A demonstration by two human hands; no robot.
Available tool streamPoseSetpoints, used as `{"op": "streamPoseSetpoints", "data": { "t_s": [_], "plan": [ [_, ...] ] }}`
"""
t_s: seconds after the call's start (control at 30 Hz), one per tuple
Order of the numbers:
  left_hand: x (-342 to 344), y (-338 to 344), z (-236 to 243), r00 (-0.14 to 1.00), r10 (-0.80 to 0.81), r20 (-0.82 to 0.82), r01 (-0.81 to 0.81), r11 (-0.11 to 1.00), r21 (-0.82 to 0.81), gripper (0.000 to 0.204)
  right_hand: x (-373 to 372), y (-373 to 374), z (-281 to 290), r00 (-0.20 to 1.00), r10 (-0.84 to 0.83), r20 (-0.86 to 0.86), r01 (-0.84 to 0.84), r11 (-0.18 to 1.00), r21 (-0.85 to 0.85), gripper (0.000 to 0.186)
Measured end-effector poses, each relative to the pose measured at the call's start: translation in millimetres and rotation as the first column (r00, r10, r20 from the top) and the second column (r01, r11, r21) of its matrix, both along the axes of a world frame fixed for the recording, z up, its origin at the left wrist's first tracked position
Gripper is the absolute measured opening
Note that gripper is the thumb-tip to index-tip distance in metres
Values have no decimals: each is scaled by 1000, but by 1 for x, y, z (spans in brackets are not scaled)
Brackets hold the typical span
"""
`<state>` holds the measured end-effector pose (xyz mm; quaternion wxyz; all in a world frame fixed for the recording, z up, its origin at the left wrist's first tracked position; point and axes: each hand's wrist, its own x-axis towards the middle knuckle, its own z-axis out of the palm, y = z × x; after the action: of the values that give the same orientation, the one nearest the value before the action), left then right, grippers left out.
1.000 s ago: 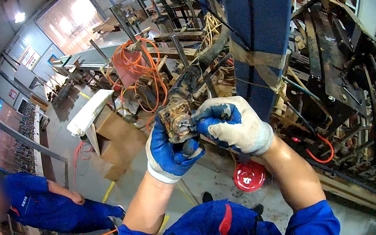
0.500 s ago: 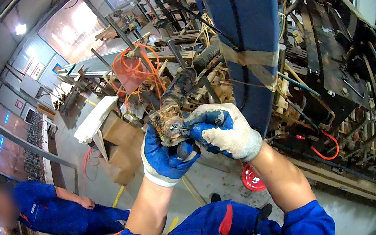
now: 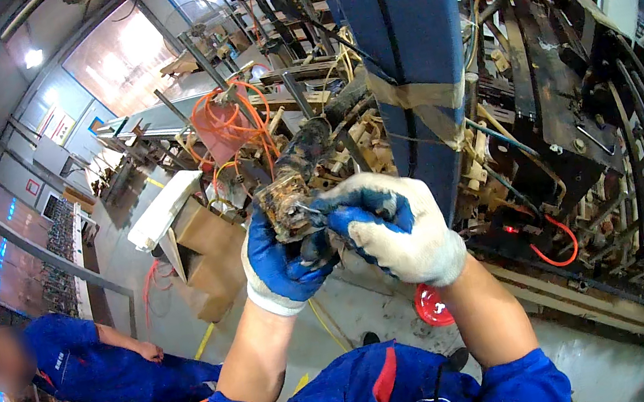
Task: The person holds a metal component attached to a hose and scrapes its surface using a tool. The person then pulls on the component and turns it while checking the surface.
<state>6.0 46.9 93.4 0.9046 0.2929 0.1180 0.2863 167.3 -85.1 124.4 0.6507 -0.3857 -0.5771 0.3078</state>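
A grimy brown block [image 3: 284, 200] with a squarish end face sits at the near end of a dark, dirty cylinder [image 3: 306, 148], in front of my chest. My left hand [image 3: 277, 264], in a blue-palmed white glove, wraps around the block's left side and underside, fingers closed. From the right, my right hand [image 3: 399, 226], gloved alike, has its fingers pinched close against the block's end face. A thin, shiny metal piece [image 3: 307, 208] shows at those fingertips; its kind is too small to tell. Gloves hide part of the block.
A tall blue beam [image 3: 412, 24] wrapped with brown tape rises just beyond my right hand. Machinery [image 3: 553, 103] fills the right side. Orange hose coils [image 3: 228, 123] hang ahead, above cardboard boxes [image 3: 207, 250]. A person [image 3: 101, 357] in blue stands at left; a red round object [image 3: 433, 304] lies below.
My right hand has turned slightly and shifted a little right and down, its fingertips still at the block's end face. My left hand keeps its grip.
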Motion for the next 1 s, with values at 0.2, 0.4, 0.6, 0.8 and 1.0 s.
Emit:
{"op": "streamPoseSetpoints", "data": {
  "t_s": [0.2,0.4,0.6,0.8,1.0],
  "plan": [
    [0,-5,1,993,21,-116,-22,1000,-12,54,-19,-10,-14,948,-275,161,276,961,16,28],
    [-1,-15,0,991,-14,-132,13,1000,-11,54,-21,-26,-5,889,-368,272,379,925,14,28],
    [-3,-5,-27,956,-263,129,264,965,6,52,-19,-34,-2,859,-333,389,377,925,-41,25],
    [0,-4,-38,940,-228,255,271,951,-147,49,-23,-39,3,786,-357,504,428,903,-28,23],
    [3,-14,-32,985,-163,54,171,965,-198,56,-29,-44,13,748,-298,593,471,868,-157,22]
  ]
}}
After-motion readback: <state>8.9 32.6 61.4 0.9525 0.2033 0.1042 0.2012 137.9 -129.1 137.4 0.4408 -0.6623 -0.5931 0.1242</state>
